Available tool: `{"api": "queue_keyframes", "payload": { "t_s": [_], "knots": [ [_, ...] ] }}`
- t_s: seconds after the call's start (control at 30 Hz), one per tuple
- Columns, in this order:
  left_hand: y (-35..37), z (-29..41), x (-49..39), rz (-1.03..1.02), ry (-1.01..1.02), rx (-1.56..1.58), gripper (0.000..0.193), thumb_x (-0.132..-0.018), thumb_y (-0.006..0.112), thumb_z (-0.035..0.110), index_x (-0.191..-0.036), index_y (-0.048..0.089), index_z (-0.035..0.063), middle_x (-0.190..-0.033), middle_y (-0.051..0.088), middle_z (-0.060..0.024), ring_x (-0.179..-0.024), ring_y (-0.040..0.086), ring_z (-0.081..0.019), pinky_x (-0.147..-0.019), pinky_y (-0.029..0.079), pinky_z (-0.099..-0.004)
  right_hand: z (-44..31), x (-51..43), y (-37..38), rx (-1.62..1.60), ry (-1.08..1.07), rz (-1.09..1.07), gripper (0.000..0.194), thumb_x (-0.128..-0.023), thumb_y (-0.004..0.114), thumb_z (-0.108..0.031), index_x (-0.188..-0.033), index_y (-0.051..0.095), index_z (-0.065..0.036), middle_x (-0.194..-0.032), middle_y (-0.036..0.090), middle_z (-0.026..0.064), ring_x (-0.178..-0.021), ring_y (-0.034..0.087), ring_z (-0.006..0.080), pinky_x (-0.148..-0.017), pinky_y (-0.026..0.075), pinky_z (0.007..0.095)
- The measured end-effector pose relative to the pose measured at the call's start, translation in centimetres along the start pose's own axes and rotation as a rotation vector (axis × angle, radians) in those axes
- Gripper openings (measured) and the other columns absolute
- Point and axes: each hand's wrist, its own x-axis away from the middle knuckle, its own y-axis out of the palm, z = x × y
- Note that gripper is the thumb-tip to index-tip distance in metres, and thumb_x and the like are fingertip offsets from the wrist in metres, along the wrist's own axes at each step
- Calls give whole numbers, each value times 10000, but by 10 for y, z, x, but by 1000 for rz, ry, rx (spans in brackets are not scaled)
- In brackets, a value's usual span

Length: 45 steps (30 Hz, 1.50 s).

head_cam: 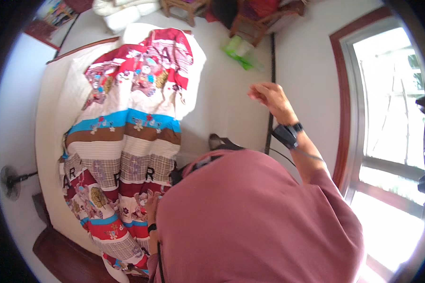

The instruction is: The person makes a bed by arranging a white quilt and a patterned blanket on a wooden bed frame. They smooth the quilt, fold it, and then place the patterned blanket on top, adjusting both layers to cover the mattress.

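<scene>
A long patterned cloth [138, 123], like a bed cover, lies in lengthwise folds over the bed [53, 127] on the left. It has white, red, blue and brown bands with printed bears and letters. My left hand [152, 208] rests at the cloth's near right edge, partly hidden by my pink top; whether its fingers grip the cloth is not visible. My right hand [272, 100] is raised over the floor at the right, away from the cloth, its fingers curled and slightly blurred. Nothing shows in it. A black device is strapped to that wrist.
A green and white plastic packet [239, 53] lies on the floor [226, 109] near wooden chairs [248, 28]. White bedding [122, 16] is at the top left. A fan [12, 182] stands beyond the bed's left side, and a red-framed door or window [340, 99] is at the right.
</scene>
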Motion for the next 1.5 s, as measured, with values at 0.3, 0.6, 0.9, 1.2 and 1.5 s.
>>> {"api": "queue_keyframes", "payload": {
  "t_s": [0.3, 0.6, 0.9, 1.2, 1.5],
  "knots": [
    [123, 149, 25, -161, 105, -410, 294, -862, 607, 184, -1064, 636, -28, -881, 681, -114, -701, 658, -182, -575, 527, -305, -12, -40, -44, -26, 56, 59, 276, -916, 574, -251, -981, 653, 6, -846, 687, 75, -720, 621, 96, -603, 416, 211],
    [137, 197, -93, -119, -252, -293, 124, -866, 562, 158, -853, 594, 39, -816, 658, -124, -669, 665, -241, -570, 553, -339, -42, -139, -65, 72, 79, 67, 284, -930, 542, -212, -1032, 632, 37, -856, 679, 94, -713, 620, 110, -578, 419, 207],
    [245, 368, -229, -357, 77, -249, 201, -862, 613, 250, -913, 632, 57, -757, 639, -59, -655, 645, -171, -523, 515, -286, -89, -223, -104, 16, 136, 184, 252, -945, 524, -186, -1024, 635, 27, -870, 685, 102, -723, 637, 119, -553, 435, 196],
    [339, 533, -280, 18, 46, 227, 470, -802, 690, 465, -1060, 581, 87, -795, 583, -64, -678, 586, -185, -643, 498, -371, -115, -311, -125, 87, 327, 139, 252, -945, 516, -175, -1022, 616, 43, -863, 673, 112, -717, 628, 126, -562, 445, 214],
    [375, 581, -343, 652, 64, 801, 233, -734, 673, 173, -958, 628, 125, -757, 550, -18, -655, 513, -150, -580, 441, -353, -188, -527, -205, 155, 385, -32, 224, -913, 580, -180, -1004, 623, 20, -851, 671, 106, -702, 612, 121, -569, 439, 209]
  ]
}}
